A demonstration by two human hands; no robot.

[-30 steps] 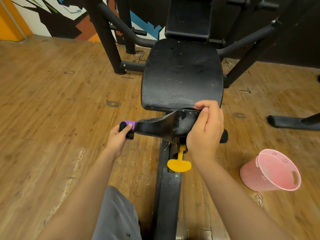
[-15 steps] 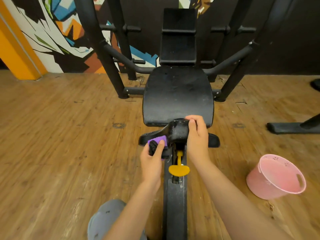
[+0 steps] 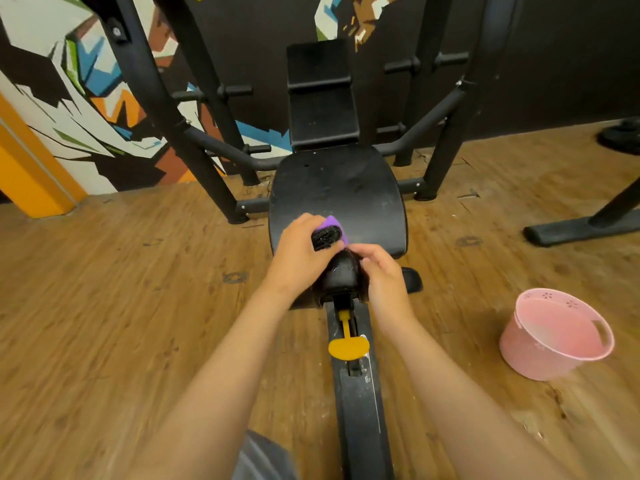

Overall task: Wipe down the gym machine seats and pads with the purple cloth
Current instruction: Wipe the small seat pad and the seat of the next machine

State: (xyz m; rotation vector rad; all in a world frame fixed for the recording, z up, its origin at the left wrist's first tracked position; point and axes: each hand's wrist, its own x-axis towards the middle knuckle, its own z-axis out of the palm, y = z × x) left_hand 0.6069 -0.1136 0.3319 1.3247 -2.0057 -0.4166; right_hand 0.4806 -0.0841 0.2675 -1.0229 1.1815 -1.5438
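Slippage is the main worry. The purple cloth (image 3: pixel 331 224) is bunched so small in the left hand (image 3: pixel 298 252) that only a corner shows past the fingers. A stroke across the seat (image 3: pixel 346 181) could then drag knuckles over the vinyl rather than fabric. So tight a wad also covers little on each pass, so missed strips seem likely, above all toward the far corners.

The cloth looks soft and thin, bright violet, folded to a point. It lies at the near edge of the seat, a little left of centre. Held against it in the same fist is a black ribbed wad; I cannot tell whether that is part of the cloth or a separate thing. The left hand is closed round both.

Just near of it, the right hand (image 3: pixel 381 275) curls its fingers over the top of the small pad (image 3: pixel 341 271). If that pad is free to pivot, letting go could let it drop.

Nearer again, a yellow knob (image 3: pixel 348 346) sits on the black rail (image 3: pixel 360 410). The back pad (image 3: pixel 320 98) rises at the far end; I cannot tell whether it has been wiped. A pink bucket (image 3: pixel 554 344) stands well apart to the right on the wooden floor (image 3: pixel 104 306).
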